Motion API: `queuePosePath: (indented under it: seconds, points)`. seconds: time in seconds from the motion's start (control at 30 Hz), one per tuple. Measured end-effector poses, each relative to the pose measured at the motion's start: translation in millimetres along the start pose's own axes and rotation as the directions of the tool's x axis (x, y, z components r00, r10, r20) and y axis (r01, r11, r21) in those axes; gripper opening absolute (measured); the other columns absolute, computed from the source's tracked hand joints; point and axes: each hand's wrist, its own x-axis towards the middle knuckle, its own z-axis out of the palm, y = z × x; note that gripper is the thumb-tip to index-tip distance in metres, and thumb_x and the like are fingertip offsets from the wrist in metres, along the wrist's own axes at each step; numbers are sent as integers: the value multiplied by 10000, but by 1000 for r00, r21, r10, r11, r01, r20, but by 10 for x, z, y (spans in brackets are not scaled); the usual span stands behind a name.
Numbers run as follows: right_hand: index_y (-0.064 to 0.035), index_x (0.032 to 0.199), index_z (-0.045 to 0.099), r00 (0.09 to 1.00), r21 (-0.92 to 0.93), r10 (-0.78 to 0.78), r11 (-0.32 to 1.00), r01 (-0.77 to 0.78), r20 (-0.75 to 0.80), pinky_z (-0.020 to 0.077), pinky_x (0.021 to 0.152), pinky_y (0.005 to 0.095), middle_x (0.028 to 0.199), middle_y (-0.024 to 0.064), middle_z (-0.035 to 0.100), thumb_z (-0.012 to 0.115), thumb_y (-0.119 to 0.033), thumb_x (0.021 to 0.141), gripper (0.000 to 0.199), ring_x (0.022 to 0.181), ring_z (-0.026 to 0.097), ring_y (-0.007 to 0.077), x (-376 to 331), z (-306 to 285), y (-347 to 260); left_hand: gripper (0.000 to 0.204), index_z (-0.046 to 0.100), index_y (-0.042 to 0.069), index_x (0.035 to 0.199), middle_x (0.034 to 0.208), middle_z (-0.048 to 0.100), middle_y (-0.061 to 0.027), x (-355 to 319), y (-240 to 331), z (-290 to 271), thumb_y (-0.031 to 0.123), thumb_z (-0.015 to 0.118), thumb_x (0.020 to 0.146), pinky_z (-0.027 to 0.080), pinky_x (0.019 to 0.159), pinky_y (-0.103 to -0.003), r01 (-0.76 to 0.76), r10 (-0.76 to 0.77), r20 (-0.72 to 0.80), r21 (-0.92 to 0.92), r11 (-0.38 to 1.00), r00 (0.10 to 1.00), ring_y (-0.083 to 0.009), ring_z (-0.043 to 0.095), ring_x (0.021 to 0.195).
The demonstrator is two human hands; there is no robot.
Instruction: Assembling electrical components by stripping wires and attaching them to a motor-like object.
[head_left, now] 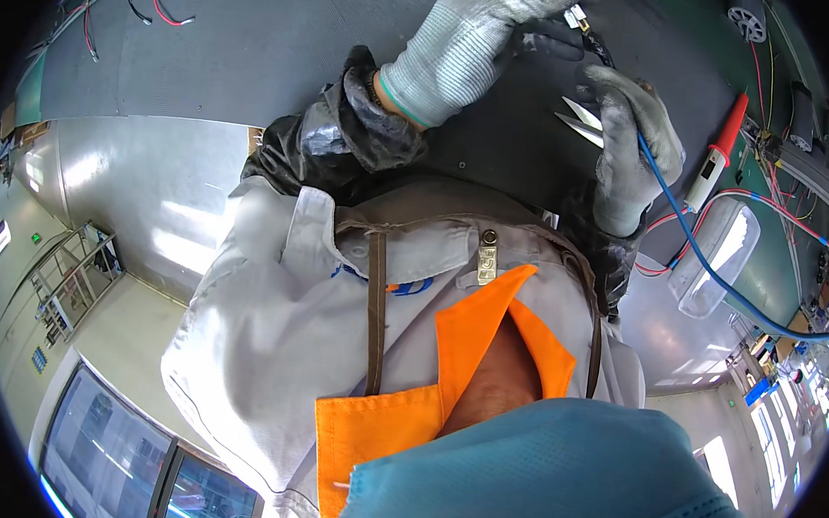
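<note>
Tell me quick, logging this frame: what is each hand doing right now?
Left hand: closed, pinching a small connector.
Right hand: closed on tweezers, with the blue wire running from it.

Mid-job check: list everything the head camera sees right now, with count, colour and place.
Blue wire: one, blue, running from the right hand toward the right edge.
Small connector: one, pale, at the fingertips, top centre.
Tweezers: one, silver, in the right hand.
Red-handled tool: one, red and white, on the bench at right.
Clear plastic cover: one, transparent, lower right of bench.
Red and black leads: a few, top left.
Left hand: grey glove.
Right hand: grey glove.
</note>
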Motion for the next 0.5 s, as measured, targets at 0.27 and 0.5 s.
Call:
queuePosePath:
  seconds: [0.27,0.5]
  points:
    - [96,1045,734,999,-8,50,999,-50,-7,553,829,286,995,166,749,680,-13,907,184,856,700,189,-44,51,4,255,672,-18,1195,1006,714,-25,-50,61,19,187,594,1067,515,843,-233,16,-10,-50,124,992,999,-91,665,928]
    - [95,1067,724,974,335,224,920,-203,-23,602,761,283,975,179,756,600,-52,993,207,812,740,201,-49,166,-92,293,667,-15,1227,1015,711,-34,-54,-146,52,222,608,1064,510,843,-230,4,1,-36,164,986,999,-96,660,924]
